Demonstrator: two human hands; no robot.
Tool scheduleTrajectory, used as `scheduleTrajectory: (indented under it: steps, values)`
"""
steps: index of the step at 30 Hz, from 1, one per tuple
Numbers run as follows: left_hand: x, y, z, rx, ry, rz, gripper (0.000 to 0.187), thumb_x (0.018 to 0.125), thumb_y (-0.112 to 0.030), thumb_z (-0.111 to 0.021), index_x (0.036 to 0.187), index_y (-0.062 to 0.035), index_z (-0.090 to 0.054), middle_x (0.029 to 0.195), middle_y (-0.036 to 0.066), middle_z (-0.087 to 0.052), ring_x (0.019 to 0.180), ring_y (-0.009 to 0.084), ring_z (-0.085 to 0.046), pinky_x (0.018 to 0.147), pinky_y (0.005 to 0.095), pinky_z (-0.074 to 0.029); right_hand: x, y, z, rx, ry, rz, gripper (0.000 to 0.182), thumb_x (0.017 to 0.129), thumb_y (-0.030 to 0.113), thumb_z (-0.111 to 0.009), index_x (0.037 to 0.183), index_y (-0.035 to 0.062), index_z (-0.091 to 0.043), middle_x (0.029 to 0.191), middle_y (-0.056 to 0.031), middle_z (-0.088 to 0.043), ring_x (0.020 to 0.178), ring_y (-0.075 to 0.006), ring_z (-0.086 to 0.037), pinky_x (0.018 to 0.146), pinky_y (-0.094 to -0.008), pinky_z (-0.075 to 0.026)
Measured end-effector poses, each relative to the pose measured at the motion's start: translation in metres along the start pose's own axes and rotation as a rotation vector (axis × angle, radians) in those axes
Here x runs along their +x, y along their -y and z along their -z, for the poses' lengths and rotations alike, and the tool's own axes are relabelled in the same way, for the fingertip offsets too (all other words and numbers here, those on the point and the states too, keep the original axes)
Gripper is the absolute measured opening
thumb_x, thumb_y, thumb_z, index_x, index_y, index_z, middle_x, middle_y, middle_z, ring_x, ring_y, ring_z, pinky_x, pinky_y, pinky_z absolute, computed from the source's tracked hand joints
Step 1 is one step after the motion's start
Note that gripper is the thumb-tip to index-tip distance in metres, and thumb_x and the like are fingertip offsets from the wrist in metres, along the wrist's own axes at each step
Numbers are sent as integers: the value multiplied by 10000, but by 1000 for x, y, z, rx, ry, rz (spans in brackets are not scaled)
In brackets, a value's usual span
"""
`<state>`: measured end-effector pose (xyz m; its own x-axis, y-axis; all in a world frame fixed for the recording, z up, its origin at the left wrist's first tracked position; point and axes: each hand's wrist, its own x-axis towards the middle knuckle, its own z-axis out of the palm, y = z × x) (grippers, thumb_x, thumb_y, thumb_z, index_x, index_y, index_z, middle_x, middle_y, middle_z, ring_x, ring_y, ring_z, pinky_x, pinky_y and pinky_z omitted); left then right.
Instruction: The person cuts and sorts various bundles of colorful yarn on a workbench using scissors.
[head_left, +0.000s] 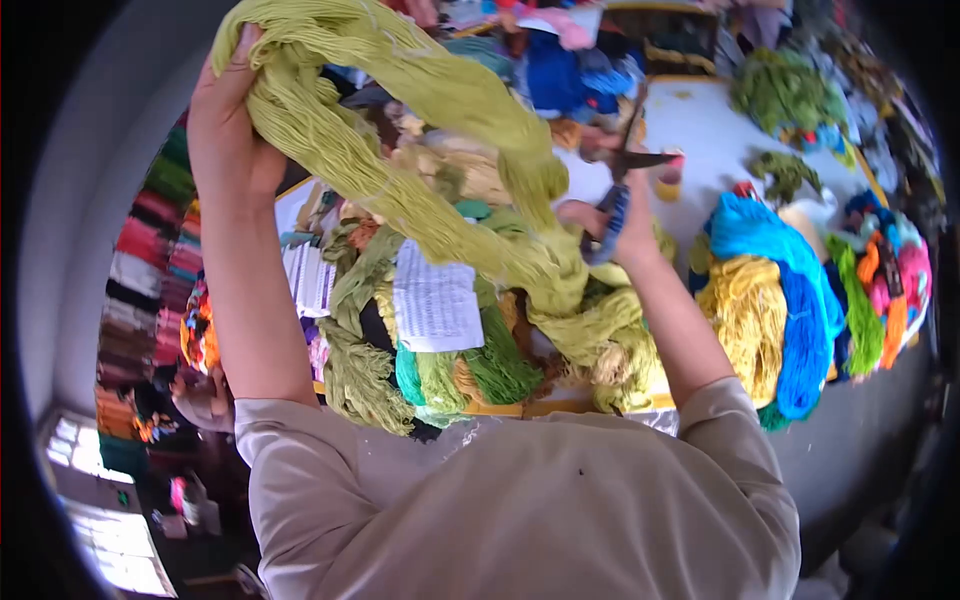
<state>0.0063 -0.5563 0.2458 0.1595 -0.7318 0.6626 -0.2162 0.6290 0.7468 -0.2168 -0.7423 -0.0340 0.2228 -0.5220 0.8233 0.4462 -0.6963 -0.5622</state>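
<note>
The left hand [235, 120] grips the yellow-green skein [385, 190], slanting from far left to near right, its near end beside the right hand [638, 228] holding spread scissors [619, 206].

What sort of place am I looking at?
Probably a yarn or textile workroom: the table is heaped with coloured yarn, coloured stacks line the left side, and the left hand holds a yellow-green skein, the right hand scissors.
</note>
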Motion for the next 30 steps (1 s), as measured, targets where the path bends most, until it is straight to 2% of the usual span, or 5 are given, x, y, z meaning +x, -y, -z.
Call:
scheduleTrajectory:
  steps: [12, 15, 19, 27, 30]
  values:
    - [-294, -170, 92, 36, -601, 307, 318, 945, -118, -625, 1212, 52, -599, 1088, 135, -706, 902, 201, -720, 776, 317, -595, 20, 96, -198, 479, -80, 37, 497, 725, -65, -565, 1202, 32, -465, 1156, -104, -529, 1142, -240, -531, 1060, -353, -369]
    - [-386, -188, 109, -69, -662, 396, 397, 934, -120, -643, 1260, 93, -566, 1141, 176, -691, 968, 236, -714, 860, 362, -586, 24, 150, -267, 752, -84, -89, 271, 1032, 269, -498, 1206, 63, -496, 1115, -83, -567, 1101, -216, -551, 1027, -368, -434]
    - [-520, -205, 115, -249, -558, 480, 604, 889, -207, -700, 1362, 101, -484, 1280, 210, -624, 1143, 299, -649, 1000, 414, -513, 21, 207, -353, 1446, 273, -427, 301, 1031, 369, -438, 1092, 95, -546, 1048, -56, -619, 1019, -228, -635, 941, -385, -496]
    - [-503, -138, 111, -395, -155, 339, 1110, 789, -609, -741, 1520, 57, -236, 1446, 295, -453, 1312, 374, -508, 1081, 463, -418, -71, 274, -554, 400, 702, 88, 362, 881, -6, -598, 1223, 72, -511, 996, -30, -609, 877, -156, -604, 763, -235, -473]
    - [-513, -152, 103, -338, -369, 126, 1122, 813, -719, -615, 1556, -2, -176, 1561, 255, -308, 1447, 375, -327, 1162, 500, -310, -117, 255, -547, 595, 969, -444, 560, 775, -42, -677, 1280, 65, -462, 1137, -31, -594, 1016, -209, -598, 792, -282, -497]
